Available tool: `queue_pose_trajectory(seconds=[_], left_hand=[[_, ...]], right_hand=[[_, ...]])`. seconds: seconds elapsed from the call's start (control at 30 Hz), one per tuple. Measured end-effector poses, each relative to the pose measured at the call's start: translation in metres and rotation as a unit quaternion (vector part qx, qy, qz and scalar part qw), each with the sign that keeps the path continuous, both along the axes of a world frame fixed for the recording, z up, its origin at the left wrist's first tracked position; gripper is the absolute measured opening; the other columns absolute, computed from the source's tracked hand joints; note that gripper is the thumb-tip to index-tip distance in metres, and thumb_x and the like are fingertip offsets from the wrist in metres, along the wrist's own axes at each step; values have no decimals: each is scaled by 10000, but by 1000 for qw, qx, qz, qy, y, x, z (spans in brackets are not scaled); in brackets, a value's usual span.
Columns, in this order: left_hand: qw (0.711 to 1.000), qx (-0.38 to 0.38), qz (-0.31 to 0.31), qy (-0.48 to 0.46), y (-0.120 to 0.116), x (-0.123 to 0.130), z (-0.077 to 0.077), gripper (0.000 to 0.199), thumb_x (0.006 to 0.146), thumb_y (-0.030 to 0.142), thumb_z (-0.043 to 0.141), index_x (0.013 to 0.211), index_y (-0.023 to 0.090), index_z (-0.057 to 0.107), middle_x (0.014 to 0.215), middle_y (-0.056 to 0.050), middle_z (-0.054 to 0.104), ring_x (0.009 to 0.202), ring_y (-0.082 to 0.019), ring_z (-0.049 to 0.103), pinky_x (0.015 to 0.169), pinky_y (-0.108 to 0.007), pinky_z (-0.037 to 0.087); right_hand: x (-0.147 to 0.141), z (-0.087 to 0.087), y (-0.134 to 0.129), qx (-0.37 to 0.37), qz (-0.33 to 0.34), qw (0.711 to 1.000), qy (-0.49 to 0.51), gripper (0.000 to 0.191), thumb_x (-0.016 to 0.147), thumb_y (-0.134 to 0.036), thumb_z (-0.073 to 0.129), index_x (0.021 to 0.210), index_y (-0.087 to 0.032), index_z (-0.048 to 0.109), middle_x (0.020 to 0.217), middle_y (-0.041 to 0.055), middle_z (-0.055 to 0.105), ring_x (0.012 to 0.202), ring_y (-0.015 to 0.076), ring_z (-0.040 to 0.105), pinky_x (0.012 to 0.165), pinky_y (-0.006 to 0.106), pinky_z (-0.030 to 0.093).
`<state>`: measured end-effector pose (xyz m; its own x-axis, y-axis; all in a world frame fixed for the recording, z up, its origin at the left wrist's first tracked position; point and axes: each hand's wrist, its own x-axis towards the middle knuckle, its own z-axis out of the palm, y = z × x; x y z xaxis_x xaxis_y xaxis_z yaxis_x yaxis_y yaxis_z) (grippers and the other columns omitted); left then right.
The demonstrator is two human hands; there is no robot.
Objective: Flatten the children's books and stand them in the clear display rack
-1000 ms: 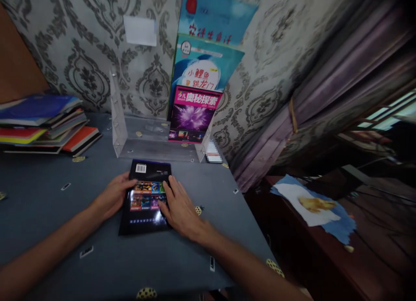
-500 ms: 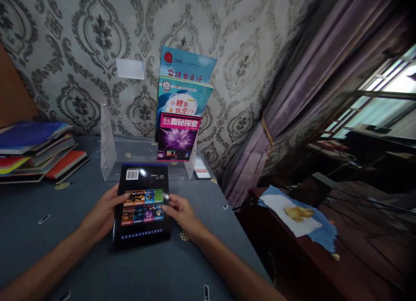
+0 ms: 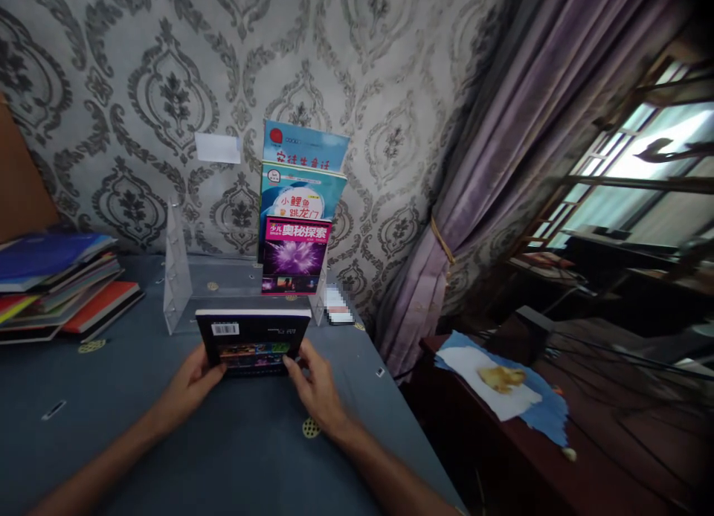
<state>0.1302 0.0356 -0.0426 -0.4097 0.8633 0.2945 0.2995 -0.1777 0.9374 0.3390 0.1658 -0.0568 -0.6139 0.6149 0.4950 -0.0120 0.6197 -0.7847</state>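
Holding glossy black rectangular book (image 3: 253,337) from both sides, with left grip (image 3: 194,380) and right grip (image 3: 317,386) closed down to its thickness. Tilted up on or just above grey-blue printed tabletop (image 3: 234,449), can't tell which, in front of clear acrylic stand (image 3: 177,278) carrying blue, teal and magenta books (image 3: 301,204).

Rear blue book (image 3: 306,144): red title reads 安徒生童话, lower edge of the characters partly covered. Middle teal book (image 3: 301,196): 小鲤鱼跳龙门, in red, on a white patch. Front pink-bordered book (image 3: 295,257): 少儿 and, larger, 奥秘探索, both in white. Black book (image 3: 253,339): white barcode label (image 3: 225,329), digits too small for me to read from here; remaining print likewise illegible. Printed tags on the bench covering (image 3: 139,471): not legible.
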Motion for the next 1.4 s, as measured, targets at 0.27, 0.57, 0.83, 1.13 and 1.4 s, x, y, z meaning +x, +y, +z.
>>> queue_pose_trajectory(seconds=[0.27, 0.57, 0.83, 1.13, 1.4], left_hand=[[997, -14, -4, 72, 0, -1, -13, 546, 937, 553, 532, 1362, 215, 583, 1261, -125, 715, 1215, -327, 651, 1088, -533, 500], [993, -41, -3, 115, 9, -11, -4, 553, 911, 505, 543, 1362, 186, 545, 1279, -119, 701, 1220, -321, 642, 1091, -507, 500], [961, -97, 37, 258, 37, -34, -2, 547, 864, 584, 503, 1241, 191, 556, 845, -58, 722, 817, -313, 698, 715, -408, 561], [943, -108, 55, 309, 57, -30, 21, 546, 886, 545, 426, 1291, 182, 468, 830, -51, 714, 737, -302, 689, 685, -411, 524], [919, -26, 126, 373, 92, -13, 87, 433, 921, 406, 478, 1306, 208, 471, 854, -59, 687, 795, -297, 689, 736, -413, 522]], right_hand=[[-3, -4, -1, 45, -20, 999, 6, 106, 1014, -315, 498, 1001, -235, 566, 837, 5, 653, 748, 165, 617, 676, 276, 474], [-8, 0, 9, 48, -29, 998, -22, 107, 1003, -294, 475, 1058, -241, 550, 873, 20, 677, 724, 183, 620, 665, 294, 476], [-19, 1, 32, 29, -44, 998, -26, 86, 977, -311, 469, 1003, -246, 519, 876, 28, 669, 718, 197, 618, 660, 307, 471], [-27, 15, 58, 66, -60, 996, -20, 143, 968, -298, 457, 1063, -228, 537, 920, 56, 682, 774, 216, 636, 694, 322, 501], [-33, 81, 105, 130, -77, 985, 88, 234, 988, -357, 483, 1160, -216, 556, 1020, 74, 689, 909, 229, 651, 810, 359, 536]])
